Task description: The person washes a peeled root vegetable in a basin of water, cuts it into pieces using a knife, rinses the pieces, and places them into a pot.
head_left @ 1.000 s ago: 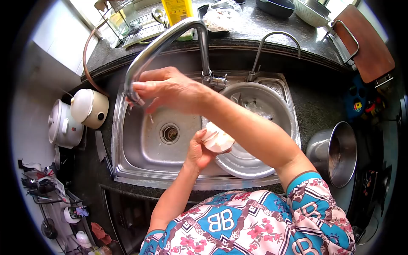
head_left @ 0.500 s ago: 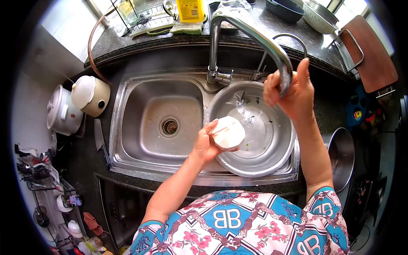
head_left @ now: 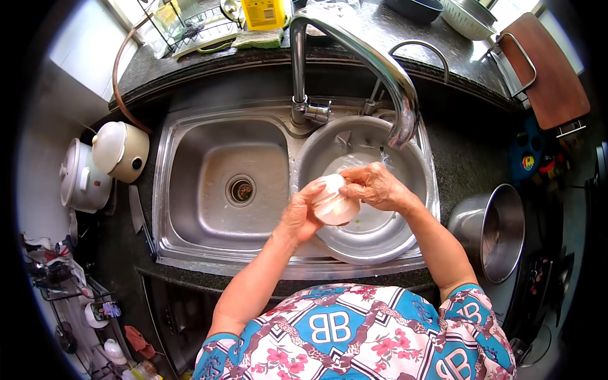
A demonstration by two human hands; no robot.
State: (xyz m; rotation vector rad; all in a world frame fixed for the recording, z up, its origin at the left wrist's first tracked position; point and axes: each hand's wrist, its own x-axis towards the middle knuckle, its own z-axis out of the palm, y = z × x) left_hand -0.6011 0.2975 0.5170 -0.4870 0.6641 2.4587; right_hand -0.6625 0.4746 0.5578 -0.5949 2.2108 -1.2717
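Observation:
My left hand (head_left: 300,214) is wrapped around a white, rounded peeled vegetable (head_left: 337,209), which looks like a jicama. My right hand (head_left: 377,187) is closed with its thumb and fingertips against the vegetable's upper right side. Both hands are over the left part of a wide metal basin (head_left: 415,233) in the right sink bowl. Small green bits and some shallow water show inside the basin. Above my right hand, the spout of the curved chrome faucet (head_left: 406,95) points down over the basin.
The left sink bowl (head_left: 202,202) has a drain strainer (head_left: 241,190). A knife (head_left: 137,209) lies on the counter left of the sink, near two pots. On the right, a steel pot (head_left: 472,221) lies tilted. A dish rack and yellow container (head_left: 264,14) stand behind.
My right hand has come down from the faucet spout to the vegetable. My left hand still holds the vegetable. The whole view has shifted slightly.

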